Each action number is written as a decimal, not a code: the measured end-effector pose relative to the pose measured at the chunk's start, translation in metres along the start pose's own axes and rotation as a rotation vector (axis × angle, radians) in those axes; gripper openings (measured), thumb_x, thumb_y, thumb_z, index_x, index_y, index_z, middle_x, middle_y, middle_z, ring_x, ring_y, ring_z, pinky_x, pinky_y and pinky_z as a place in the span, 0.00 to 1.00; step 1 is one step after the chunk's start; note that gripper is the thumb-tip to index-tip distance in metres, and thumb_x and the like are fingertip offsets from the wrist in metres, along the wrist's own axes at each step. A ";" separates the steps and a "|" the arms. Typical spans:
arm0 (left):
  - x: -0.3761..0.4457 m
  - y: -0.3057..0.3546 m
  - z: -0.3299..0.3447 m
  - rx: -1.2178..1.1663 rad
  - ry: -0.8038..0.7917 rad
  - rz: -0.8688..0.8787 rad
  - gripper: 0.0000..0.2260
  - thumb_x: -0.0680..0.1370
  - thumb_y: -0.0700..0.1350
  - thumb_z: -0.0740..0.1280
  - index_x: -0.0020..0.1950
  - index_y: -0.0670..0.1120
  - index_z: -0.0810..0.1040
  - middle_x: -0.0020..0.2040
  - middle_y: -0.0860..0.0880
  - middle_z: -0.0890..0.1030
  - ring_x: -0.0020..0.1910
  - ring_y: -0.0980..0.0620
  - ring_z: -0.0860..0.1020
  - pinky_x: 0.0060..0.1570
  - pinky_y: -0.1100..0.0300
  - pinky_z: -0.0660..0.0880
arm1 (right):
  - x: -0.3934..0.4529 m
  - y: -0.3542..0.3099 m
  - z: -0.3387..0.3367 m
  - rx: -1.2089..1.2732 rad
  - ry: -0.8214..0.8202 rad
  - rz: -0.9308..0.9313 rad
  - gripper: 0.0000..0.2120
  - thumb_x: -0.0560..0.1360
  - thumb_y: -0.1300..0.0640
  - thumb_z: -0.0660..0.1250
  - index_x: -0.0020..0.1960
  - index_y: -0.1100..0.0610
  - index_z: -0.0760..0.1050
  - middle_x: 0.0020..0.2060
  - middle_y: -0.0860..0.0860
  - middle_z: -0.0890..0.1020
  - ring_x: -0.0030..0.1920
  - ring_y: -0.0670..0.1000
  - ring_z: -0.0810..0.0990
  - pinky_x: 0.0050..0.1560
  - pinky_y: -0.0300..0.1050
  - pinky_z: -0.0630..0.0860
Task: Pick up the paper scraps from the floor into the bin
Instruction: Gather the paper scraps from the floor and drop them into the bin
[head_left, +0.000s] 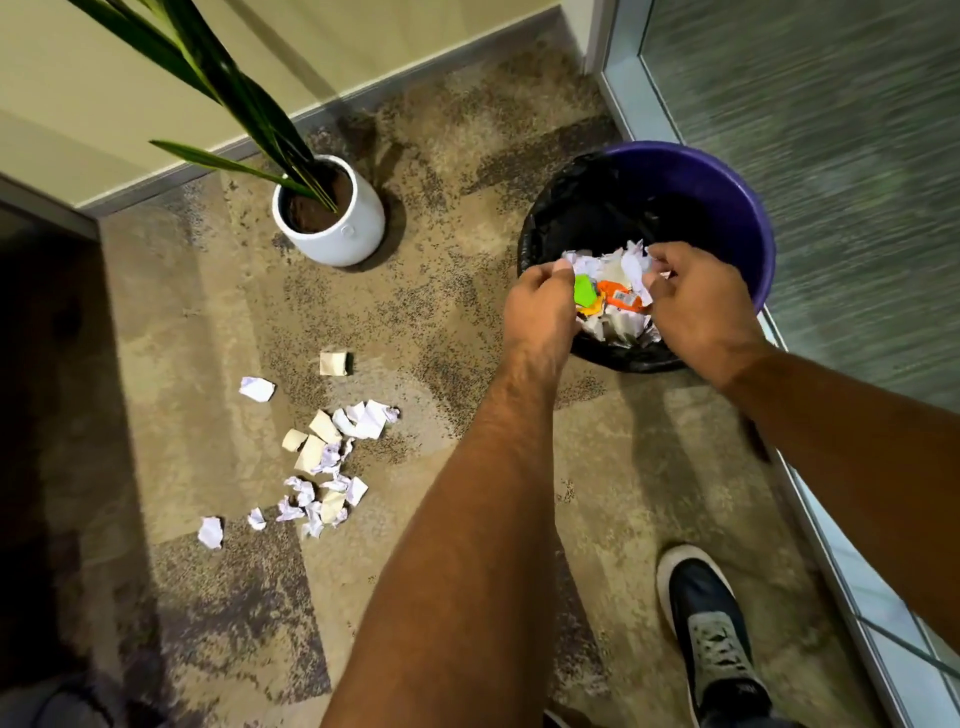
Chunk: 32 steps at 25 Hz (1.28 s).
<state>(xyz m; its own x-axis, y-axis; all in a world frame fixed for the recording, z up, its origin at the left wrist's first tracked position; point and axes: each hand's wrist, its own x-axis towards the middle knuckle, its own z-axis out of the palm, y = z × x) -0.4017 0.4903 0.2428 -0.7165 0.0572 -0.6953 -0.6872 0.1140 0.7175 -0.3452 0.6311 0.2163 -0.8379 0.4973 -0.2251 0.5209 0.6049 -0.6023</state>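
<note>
Both hands, left hand (540, 306) and right hand (696, 306), clutch a bundle of scraps (613, 291) directly above the bin (737, 208); remaining floor scraps (322, 457) lie down-left, nearer the left

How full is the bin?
Cannot tell: the hands' bunch of scraps hides much of the bin; its far inside looks dark.

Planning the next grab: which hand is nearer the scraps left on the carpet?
Left. The left hand is over the bin's near rim, on the side facing the floor scraps. The right hand is over the bin too, farther from the scraps.
</note>
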 end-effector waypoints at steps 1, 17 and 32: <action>-0.004 -0.002 -0.011 0.078 0.025 0.047 0.08 0.80 0.46 0.66 0.41 0.51 0.76 0.42 0.55 0.79 0.46 0.51 0.80 0.51 0.48 0.81 | -0.006 -0.004 0.004 -0.016 -0.008 -0.028 0.13 0.79 0.58 0.63 0.63 0.54 0.77 0.58 0.54 0.81 0.55 0.57 0.80 0.61 0.51 0.76; -0.045 -0.065 -0.268 1.228 0.248 0.427 0.12 0.79 0.52 0.64 0.57 0.45 0.74 0.54 0.46 0.76 0.51 0.44 0.76 0.46 0.50 0.74 | -0.127 -0.138 0.135 -0.369 -0.305 -0.267 0.06 0.79 0.58 0.63 0.52 0.49 0.78 0.51 0.51 0.81 0.49 0.55 0.79 0.47 0.48 0.76; -0.028 -0.122 -0.435 1.379 0.212 0.028 0.49 0.73 0.54 0.71 0.80 0.48 0.38 0.81 0.46 0.40 0.79 0.40 0.47 0.72 0.42 0.60 | -0.154 -0.227 0.281 -0.783 -0.653 -0.516 0.31 0.75 0.55 0.65 0.74 0.50 0.55 0.68 0.53 0.70 0.63 0.57 0.75 0.61 0.54 0.76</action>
<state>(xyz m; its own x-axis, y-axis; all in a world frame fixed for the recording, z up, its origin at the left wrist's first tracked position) -0.3496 0.0436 0.1930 -0.8176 -0.0598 -0.5726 -0.0903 0.9956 0.0250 -0.3806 0.2425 0.1728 -0.7869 -0.2032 -0.5827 -0.1435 0.9786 -0.1475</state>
